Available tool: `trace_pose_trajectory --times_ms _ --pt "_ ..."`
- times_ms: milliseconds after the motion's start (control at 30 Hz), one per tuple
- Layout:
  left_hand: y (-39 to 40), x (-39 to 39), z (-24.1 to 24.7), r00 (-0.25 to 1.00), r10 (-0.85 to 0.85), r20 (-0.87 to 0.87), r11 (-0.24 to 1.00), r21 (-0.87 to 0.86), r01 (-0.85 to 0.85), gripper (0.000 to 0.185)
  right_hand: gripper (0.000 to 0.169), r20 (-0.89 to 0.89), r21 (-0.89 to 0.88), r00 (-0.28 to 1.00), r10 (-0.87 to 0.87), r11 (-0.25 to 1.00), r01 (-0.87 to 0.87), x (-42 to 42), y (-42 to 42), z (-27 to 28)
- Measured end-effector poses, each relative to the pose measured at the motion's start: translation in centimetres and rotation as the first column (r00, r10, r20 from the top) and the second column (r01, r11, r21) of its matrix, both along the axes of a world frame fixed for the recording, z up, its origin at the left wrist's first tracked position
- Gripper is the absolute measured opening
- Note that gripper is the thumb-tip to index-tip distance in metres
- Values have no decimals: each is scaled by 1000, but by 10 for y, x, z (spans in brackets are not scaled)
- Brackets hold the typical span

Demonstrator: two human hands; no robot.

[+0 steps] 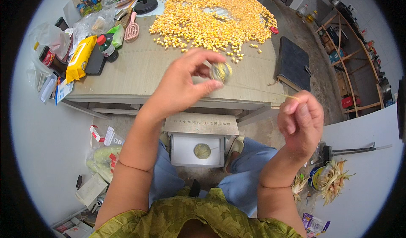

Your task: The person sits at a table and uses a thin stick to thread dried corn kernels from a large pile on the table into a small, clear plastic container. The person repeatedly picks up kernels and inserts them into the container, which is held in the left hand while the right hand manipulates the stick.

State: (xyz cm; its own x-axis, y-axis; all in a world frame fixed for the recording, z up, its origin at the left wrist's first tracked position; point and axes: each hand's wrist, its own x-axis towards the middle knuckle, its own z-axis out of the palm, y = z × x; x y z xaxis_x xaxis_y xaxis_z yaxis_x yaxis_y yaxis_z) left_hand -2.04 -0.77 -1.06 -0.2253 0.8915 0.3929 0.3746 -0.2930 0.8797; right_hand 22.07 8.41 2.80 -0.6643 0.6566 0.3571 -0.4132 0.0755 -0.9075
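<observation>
My left hand [190, 79] grips a small ball of yellow and grey yarn [222, 72] between thumb and fingers, above the table's front edge. From that ball a thin strand [260, 90] runs right to my right hand [301, 123], which pinches it with curled fingers. Below, between my knees, an open cardboard box [198, 165] sits with its lid raised towards the table. A second, rounder yarn ball [202, 151] lies on the white bottom of the box. A short strand trails from its right side.
Corn kernels [215, 22] cover the far part of the table [133, 69]. A dark notebook [293, 63] lies at its right edge. On the left are a pink hairbrush [131, 28], a red-capped bottle [108, 49], a yellow wipes pack [81, 58] and a cola bottle [52, 60]. Corn husks [334, 181] stand lower right.
</observation>
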Motion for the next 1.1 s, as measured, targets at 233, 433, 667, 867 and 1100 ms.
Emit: trace_pose_trajectory --times_ms 233,433,667,867,1100 --pt "-3 23 8 961 -275 24 940 -201 274 39 23 -50 -60 995 -84 995 81 1 12 -1" --pt "-5 27 9 859 -476 188 816 -269 511 39 24 4 -67 993 -121 990 121 -1 16 -3" --pt "-6 30 8 663 -602 444 688 -132 714 46 24 108 -104 988 -107 988 118 -9 28 -13" --pt "-9 33 7 549 -497 672 798 106 593 51 24 278 -42 954 -107 991 124 -25 28 -24" --pt "-3 26 9 726 -306 616 950 246 193 51 23 421 80 906 -29 997 -5 -45 13 -35"
